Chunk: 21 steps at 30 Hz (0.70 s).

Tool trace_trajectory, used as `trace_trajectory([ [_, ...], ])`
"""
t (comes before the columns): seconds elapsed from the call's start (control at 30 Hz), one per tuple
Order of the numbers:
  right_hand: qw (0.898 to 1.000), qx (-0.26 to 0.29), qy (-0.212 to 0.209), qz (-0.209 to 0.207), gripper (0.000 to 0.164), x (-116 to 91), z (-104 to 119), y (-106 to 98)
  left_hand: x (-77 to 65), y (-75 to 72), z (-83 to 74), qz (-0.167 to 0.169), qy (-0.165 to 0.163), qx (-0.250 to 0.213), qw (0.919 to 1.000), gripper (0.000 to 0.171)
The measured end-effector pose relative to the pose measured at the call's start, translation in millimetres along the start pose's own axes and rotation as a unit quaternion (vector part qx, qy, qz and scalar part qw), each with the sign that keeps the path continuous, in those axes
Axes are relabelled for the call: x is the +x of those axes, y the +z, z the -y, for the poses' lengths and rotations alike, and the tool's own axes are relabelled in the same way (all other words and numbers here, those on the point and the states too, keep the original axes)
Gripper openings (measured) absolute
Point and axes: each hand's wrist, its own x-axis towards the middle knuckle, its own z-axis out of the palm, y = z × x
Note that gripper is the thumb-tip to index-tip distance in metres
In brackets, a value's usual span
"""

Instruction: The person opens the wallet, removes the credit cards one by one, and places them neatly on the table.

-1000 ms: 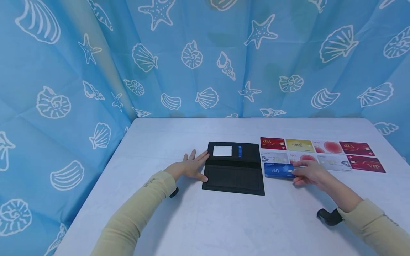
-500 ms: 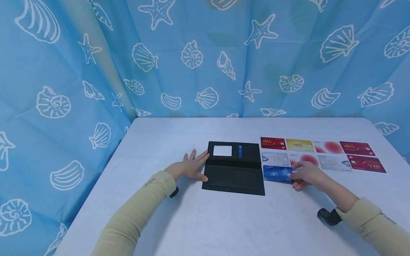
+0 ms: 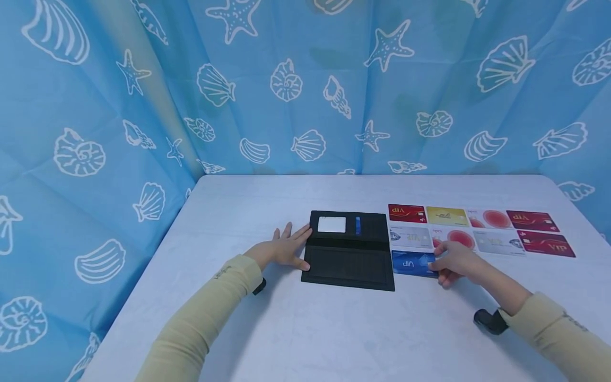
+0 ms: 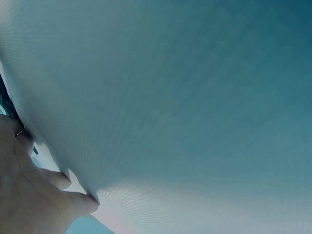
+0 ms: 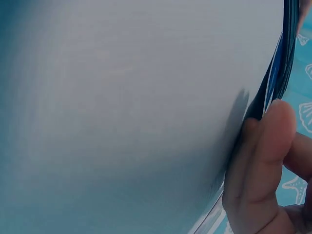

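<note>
A black wallet (image 3: 346,267) lies unfolded on the table, a white window and a small blue strip showing in its upper half. My left hand (image 3: 286,250) rests at its left edge with fingers spread, the fingertips and thumb on the border. To the right of the wallet, my right hand (image 3: 457,261) pinches the right end of a blue VIP card (image 3: 409,263). The card's left end is right at the wallet's lower right edge. In the right wrist view the thumb and fingers grip the card (image 5: 276,73), seen nearly edge-on.
Two rows of cards lie beyond the right hand, including a red VIP card (image 3: 407,213), a gold card (image 3: 446,216) and a silver card (image 3: 498,242). A blue curtain (image 3: 305,95) with shell prints hangs behind the white table (image 3: 353,334).
My right hand has moved the blue card slightly toward the front and left, uncovering more of the silver card behind it. The left hand and wallet have stayed in place.
</note>
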Motion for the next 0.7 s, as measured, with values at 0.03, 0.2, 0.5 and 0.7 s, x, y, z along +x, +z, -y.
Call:
trace_trajectory([
  [0.03,1.000,-0.003,-0.001,-0.002,0.045,0.1,0.2,0.1,0.1,0.3,0.3,0.000,0.000,-0.001,1.0000,0.098],
  [0.2,1.000,-0.013,-0.006,-0.001,0.038,0.4,0.3,0.2,0.3,0.6,0.8,0.001,0.000,0.000,1.0000,0.098],
  [0.5,1.000,-0.010,0.007,0.006,0.035,-0.6,-2.6,0.1,0.3,0.7,0.1,0.001,0.002,0.002,1.0000,0.097],
  [0.7,1.000,-0.015,0.009,0.007,0.033,-1.2,-1.5,-0.7,0.5,0.3,-0.4,0.001,0.001,0.006,1.0000,0.098],
])
